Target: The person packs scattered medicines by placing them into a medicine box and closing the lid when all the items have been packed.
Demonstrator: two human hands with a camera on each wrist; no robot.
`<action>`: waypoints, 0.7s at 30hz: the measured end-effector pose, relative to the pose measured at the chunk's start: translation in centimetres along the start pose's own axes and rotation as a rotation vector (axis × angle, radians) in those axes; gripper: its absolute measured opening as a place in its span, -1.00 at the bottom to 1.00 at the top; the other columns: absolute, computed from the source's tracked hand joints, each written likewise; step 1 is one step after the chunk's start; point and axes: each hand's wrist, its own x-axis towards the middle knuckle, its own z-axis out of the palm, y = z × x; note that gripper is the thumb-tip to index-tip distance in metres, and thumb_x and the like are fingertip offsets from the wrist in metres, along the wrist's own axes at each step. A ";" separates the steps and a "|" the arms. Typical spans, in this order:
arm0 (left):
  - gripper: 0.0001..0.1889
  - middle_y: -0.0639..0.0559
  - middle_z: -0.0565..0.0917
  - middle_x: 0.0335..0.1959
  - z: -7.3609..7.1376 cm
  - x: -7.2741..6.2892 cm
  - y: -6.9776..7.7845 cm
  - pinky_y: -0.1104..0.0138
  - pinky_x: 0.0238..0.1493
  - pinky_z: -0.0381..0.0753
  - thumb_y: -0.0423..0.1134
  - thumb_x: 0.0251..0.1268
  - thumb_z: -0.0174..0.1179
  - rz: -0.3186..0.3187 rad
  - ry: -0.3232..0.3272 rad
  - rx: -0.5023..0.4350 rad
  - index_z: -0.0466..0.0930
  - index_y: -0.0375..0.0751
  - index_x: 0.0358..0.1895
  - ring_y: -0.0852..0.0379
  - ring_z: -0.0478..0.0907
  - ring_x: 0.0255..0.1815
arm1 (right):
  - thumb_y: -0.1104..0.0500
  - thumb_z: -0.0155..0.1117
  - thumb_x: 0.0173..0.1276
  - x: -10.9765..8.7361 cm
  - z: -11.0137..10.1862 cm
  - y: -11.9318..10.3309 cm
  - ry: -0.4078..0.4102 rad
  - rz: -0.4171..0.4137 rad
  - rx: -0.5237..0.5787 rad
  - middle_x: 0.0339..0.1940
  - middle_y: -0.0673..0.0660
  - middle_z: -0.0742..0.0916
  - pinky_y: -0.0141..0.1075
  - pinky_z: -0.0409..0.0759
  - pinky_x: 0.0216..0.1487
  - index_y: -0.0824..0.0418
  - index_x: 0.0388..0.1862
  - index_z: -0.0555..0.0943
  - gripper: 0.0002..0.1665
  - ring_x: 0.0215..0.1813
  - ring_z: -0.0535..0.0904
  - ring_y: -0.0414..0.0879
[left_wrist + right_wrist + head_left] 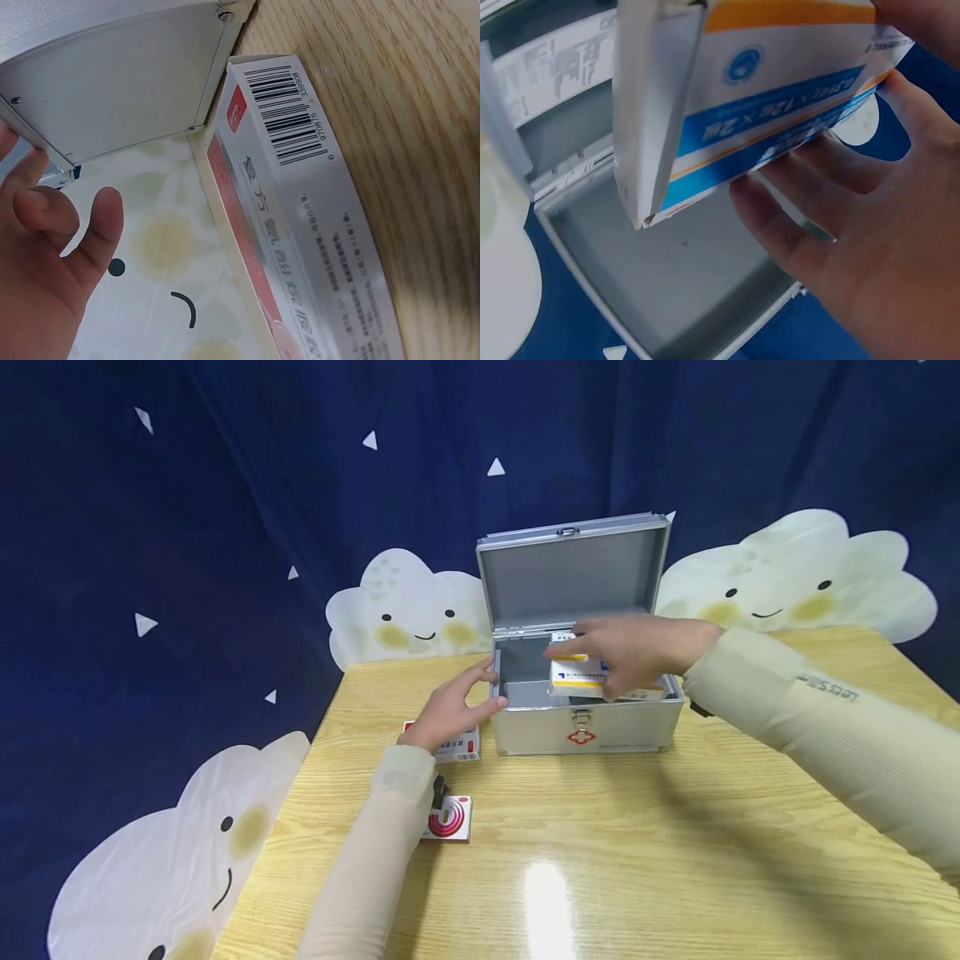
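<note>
My right hand (633, 647) grips a white medicine box (577, 678) with orange and blue bands, holding it over the opening of a silver first-aid case (540, 733). Close up in the right wrist view, the thumb and fingers are round the box (772, 97). The case's lid (573, 572) stands up, and a red cross marks its front. My left hand (450, 706) touches the left rim of the case, its fingers spread and the thumb near the front corner. Part of the case's inside is hidden by the right hand and the box.
A red-and-white medicine box (300, 187) lies on the wooden table (600, 843) left of the case, partly under my left hand. Nearer, another white box (450, 820) with red rings sits beside the left forearm. Behind hangs a dark blue curtain (420, 410) with cloud shapes.
</note>
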 end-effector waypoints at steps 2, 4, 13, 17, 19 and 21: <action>-0.37 0.43 0.14 0.58 0.0 0.0 0.0 -0.05 0.54 0.20 0.33 0.28 0.11 0.000 0.001 0.002 0.43 0.16 0.35 0.11 0.14 0.61 | 0.28 0.34 -0.09 0.5 0.1 -0.1 -0.014 -0.001 0.008 0.21 0.24 0.59 -0.10 0.57 -0.17 -0.12 0.46 0.40 0.00 -0.10 0.52 0.00; -0.37 0.42 0.14 0.58 -0.1 0.0 -0.1 -0.05 0.54 0.20 0.33 0.28 0.10 0.002 0.002 0.006 0.43 0.17 0.35 0.11 0.14 0.61 | 0.28 0.33 -0.07 1.0 0.2 -0.3 -0.032 -0.006 0.013 0.22 0.24 0.59 -0.10 0.57 -0.14 -0.12 0.47 0.39 0.00 -0.07 0.52 0.00; -0.34 0.39 0.22 0.55 0.0 0.1 -0.3 -0.07 0.55 0.17 0.31 0.29 0.12 -0.006 -0.001 -0.004 0.38 0.15 0.40 0.10 0.13 0.61 | 0.34 0.30 -0.05 2.6 0.3 -0.1 -0.131 0.043 0.069 0.21 0.21 0.56 -0.25 0.53 -0.31 -0.15 0.50 0.34 0.04 -0.13 0.52 -0.01; -0.32 0.34 0.35 0.49 0.0 0.3 -0.3 -0.07 0.54 0.19 0.30 0.29 0.13 0.001 0.012 0.009 0.32 0.22 0.45 0.11 0.16 0.60 | 0.36 0.29 -0.04 2.9 0.4 0.3 -0.163 0.092 0.082 0.27 0.19 0.54 -0.28 0.51 -0.38 -0.19 0.51 0.32 0.06 -0.17 0.53 -0.02; -0.33 0.32 0.36 0.49 0.0 0.4 -0.2 -0.08 0.53 0.20 0.27 0.30 0.14 0.005 0.017 0.011 0.31 0.24 0.46 0.10 0.18 0.59 | 0.36 0.28 -0.05 3.0 0.5 0.5 -0.165 0.102 0.080 0.28 0.19 0.54 -0.27 0.50 -0.35 -0.19 0.50 0.33 0.06 -0.18 0.52 -0.02; -0.33 0.31 0.35 0.50 0.0 0.4 -0.2 -0.08 0.52 0.21 0.23 0.31 0.16 0.006 0.018 0.015 0.30 0.23 0.47 0.09 0.18 0.59 | 0.37 0.28 -0.06 3.0 0.6 0.7 -0.162 0.108 0.079 0.31 0.19 0.54 -0.26 0.49 -0.31 -0.18 0.50 0.33 0.06 -0.14 0.52 -0.01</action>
